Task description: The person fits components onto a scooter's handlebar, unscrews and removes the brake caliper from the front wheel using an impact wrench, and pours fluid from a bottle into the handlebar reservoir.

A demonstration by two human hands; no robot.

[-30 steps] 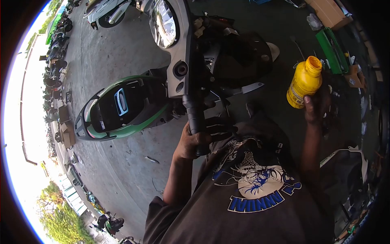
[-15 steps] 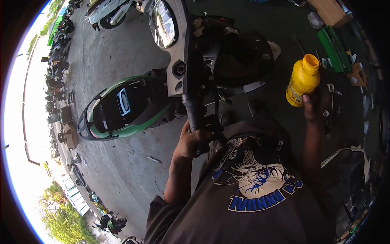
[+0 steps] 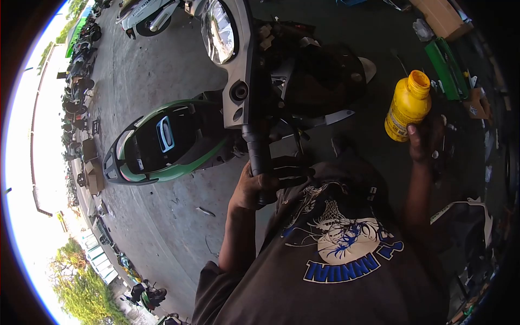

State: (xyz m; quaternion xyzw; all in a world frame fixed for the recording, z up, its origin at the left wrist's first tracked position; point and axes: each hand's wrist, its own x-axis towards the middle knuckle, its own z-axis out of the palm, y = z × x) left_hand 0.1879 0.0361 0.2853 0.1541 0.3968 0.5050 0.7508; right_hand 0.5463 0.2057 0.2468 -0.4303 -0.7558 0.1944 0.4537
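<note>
My left hand [image 3: 257, 187] is at the black handlebar grip [image 3: 258, 154] of a scooter, its thumb and palm against the grip and its fingers stretched out to the right. On the right side, my right hand [image 3: 421, 142] is closed around the lower part of a yellow bottle [image 3: 407, 108]. The bottle is tilted slightly, with its uncapped mouth up and orange-yellow stains around the rim. The grey scooter front [image 3: 237, 70] with its headlight [image 3: 219, 35] stands ahead of my left hand.
A green-edged scooter body part [image 3: 168, 143] lies to the left with a light-blue-rimmed object inside. Another scooter [image 3: 151, 16] stands beyond. A green case [image 3: 447, 70], cardboard boxes [image 3: 441, 19] and small parts are at the right. Parked motorbikes line the far left.
The fingers of my left hand curled in, then stretched out again at the grip. The yellow bottle has shifted slightly with my right hand.
</note>
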